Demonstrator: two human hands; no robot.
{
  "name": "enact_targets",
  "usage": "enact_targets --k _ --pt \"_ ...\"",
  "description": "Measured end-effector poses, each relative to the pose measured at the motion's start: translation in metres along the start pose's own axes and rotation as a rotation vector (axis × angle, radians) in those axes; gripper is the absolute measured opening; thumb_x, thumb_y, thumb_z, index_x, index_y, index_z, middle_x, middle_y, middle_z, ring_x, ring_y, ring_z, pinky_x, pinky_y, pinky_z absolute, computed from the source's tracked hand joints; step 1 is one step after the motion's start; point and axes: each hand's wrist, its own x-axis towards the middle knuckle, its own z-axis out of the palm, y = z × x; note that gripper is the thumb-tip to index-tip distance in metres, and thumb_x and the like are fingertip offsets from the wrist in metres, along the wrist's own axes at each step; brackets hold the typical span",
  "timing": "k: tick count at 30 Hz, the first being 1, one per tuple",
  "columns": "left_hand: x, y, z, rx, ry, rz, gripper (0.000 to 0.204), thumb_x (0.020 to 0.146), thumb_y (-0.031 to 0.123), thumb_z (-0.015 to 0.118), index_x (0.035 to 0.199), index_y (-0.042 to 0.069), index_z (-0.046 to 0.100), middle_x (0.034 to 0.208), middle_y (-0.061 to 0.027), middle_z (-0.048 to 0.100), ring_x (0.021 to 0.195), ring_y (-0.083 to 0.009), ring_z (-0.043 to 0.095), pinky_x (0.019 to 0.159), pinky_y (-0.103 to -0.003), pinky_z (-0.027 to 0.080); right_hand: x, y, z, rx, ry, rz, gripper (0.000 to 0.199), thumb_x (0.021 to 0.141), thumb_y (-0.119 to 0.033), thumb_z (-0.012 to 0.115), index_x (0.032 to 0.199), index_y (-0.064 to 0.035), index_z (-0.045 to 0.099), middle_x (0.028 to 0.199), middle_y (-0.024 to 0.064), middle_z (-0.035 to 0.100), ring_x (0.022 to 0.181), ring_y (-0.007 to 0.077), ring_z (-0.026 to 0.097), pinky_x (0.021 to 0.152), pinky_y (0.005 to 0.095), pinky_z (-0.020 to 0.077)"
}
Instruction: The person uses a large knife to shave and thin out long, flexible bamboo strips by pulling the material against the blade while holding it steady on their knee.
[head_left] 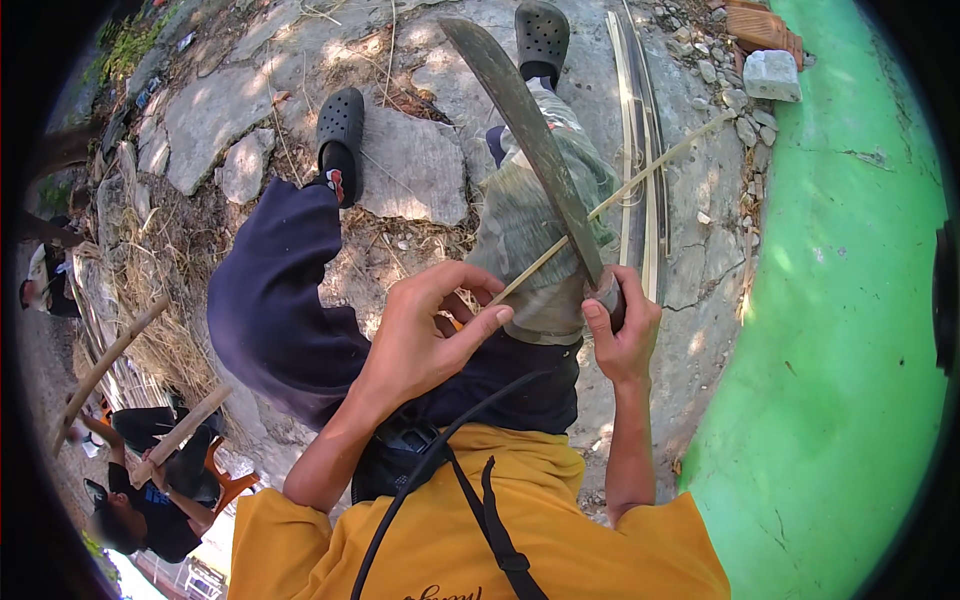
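My left hand [435, 325] pinches the near end of a thin, pale bamboo strip [660, 167] between thumb and fingers. The strip slants up to the right, over my right leg. My right hand [622, 325] is wrapped round the handle of a long, dark, curved machete [528, 135], its blade pointing away and a little left. Where they cross, the blade lies over the strip; I cannot tell how deep the edge bites. Beneath both, a worn grey-green cloth [530, 245] covers my right thigh and knee.
Long split strips [628, 150] lie on the cracked stone ground at the right, beside a green surface [840, 330]. A pale block [772, 76] and orange bricks [765, 28] sit at the far right. At the lower left, another person [150, 515] holds a wooden pole [185, 425].
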Motion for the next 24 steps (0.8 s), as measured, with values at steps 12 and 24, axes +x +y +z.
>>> enact_targets --k 12,24 --pt "0.003 -0.018 0.003 0.018 0.093 0.015 0.008 0.094 0.004 0.079 0.102 0.001 0.077 0.09 -0.0021 0.068 0.078 -0.0064 0.065 0.061 -0.022 0.052 0.002 -0.025 -0.009 0.095 -0.077 0.137 0.05 0.097 -0.047 0.072 0.112 -0.001 0.062 0.068 0.0094 0.06 0.054 0.0232 0.059 0.053 0.0362 0.0425" --pt "0.025 -0.007 0.037 0.161 0.248 0.282 0.011 0.086 -0.003 0.076 0.096 0.0 0.071 0.09 -0.0116 0.068 0.079 -0.0276 0.072 0.066 -0.036 0.054 0.0 -0.013 0.002 -0.215 -0.07 -0.126 0.044 0.092 -0.045 0.076 0.109 -0.0071 0.064 0.065 0.0114 0.061 0.059 0.0347 0.066 0.055 0.0441 0.049"
